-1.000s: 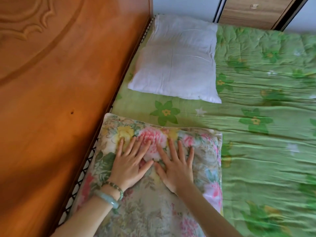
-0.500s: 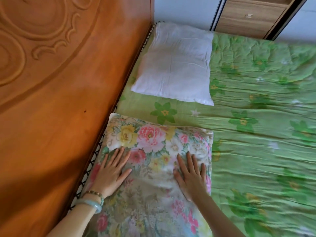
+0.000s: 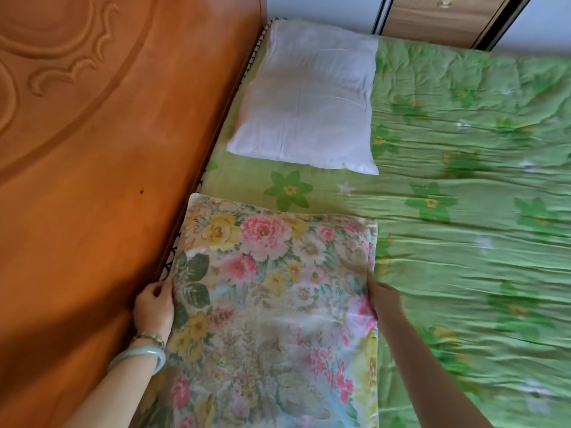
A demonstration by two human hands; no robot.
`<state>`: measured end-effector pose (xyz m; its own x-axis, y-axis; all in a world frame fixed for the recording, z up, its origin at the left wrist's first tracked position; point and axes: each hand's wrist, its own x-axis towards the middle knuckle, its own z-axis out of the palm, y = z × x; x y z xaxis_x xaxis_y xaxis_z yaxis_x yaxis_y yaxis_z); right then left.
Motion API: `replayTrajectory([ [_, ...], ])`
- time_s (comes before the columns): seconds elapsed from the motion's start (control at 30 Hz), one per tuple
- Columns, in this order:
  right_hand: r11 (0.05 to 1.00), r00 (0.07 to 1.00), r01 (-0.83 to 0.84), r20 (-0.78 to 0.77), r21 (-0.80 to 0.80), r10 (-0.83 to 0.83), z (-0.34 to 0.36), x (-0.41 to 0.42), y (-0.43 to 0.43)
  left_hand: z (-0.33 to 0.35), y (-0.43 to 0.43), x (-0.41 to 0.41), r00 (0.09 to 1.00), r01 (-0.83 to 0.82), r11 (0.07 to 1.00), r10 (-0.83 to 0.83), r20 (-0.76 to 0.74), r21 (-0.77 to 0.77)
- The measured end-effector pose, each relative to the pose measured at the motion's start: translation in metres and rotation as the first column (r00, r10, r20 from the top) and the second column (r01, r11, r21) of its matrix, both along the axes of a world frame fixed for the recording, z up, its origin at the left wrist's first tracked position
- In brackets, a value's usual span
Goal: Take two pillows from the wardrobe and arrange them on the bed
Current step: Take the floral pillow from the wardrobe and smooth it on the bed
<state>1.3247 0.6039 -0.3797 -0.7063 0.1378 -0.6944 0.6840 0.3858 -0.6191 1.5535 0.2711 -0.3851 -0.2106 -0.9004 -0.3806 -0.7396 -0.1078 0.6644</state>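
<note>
We are squaring up the floral pillow [image 3: 272, 304], which is lying flat at the near left of the bed [image 3: 463, 186], its left side running along the wooden headboard [image 3: 108, 168]. The white pillow [image 3: 306, 103] is lying farther along the same headboard, apart from the floral one, with a strip of green quilt [image 3: 247, 180] showing between them.

Our left hand [image 3: 154, 307] is grasping the floral pillow's left edge, fingers curled on it down beside the headboard. Our right hand [image 3: 384, 301] is grasping the right edge with fingers bunched to a point on the fabric. We cannot tell how far they are reaching underneath.

With both pillows on the bed, we are judging this to be the final straightening. To do it well, we are aiming to move both hands together and evenly, so the pillow is sliding straight and not twisting. We are also thinking of lifting it slightly, since the quilt to the right is already looking rippled and dragging would likely be rucking it further.

The right edges of the two pillows are looking nearly in line, so we are keeping that line. The filling is probably soft, so pulling on the cover alone may be stretching it; taking a fuller handful should be helping.
</note>
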Motion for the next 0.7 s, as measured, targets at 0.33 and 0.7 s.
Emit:
replayTrajectory([
  [0.33,0.981,0.975,-0.155,-0.141,0.118,0.171,-0.009,0.008,0.027,-0.003,-0.007,0.01,0.918,-0.273,0.932,0.327,-0.225,0.24],
  [0.7,0.979,0.999,-0.024,0.035,-0.201,0.032,-0.001,0.058,0.058,-0.012,-0.013,0.051,1.0,0.02,0.978,-0.016,-0.021,0.208],
])
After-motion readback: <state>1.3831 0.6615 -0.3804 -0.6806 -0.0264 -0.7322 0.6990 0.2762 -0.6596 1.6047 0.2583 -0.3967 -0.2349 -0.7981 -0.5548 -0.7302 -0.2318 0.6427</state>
